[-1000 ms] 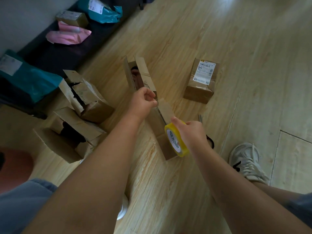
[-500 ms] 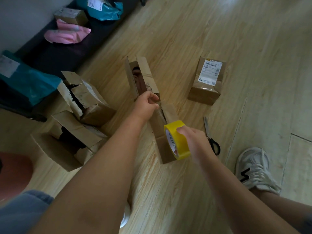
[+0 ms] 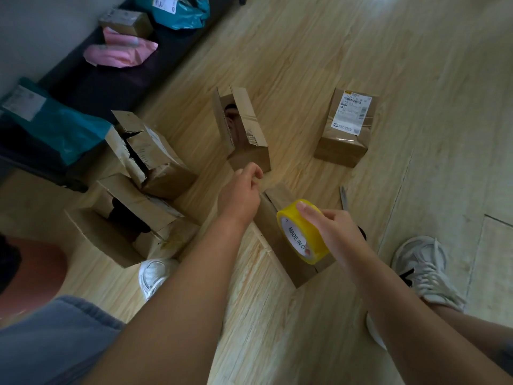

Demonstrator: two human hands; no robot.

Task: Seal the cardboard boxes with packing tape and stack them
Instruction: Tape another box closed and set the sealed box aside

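well, pale wood-plank floor (image 3: 361,65) meets a dark low ledge (image 3: 111,84) by the wall, and brown cardboard lies scattered on it: a torn box (image 3: 158,154), an open box (image 3: 249,123), a labelled box (image 3: 344,147). the right hand (image 3: 333,229) grips a glossy yellow tape roll (image 3: 304,232) just over a narrow box (image 3: 270,232) on the floor. the left hand (image 3: 240,193) stretches forward with fingers curled — whether they pinch tape i cannot tell.

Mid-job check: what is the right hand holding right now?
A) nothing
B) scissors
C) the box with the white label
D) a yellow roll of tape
D: the right hand grips the yellow roll of tape, while the scissors lie on the floor behind it, in neither hand.
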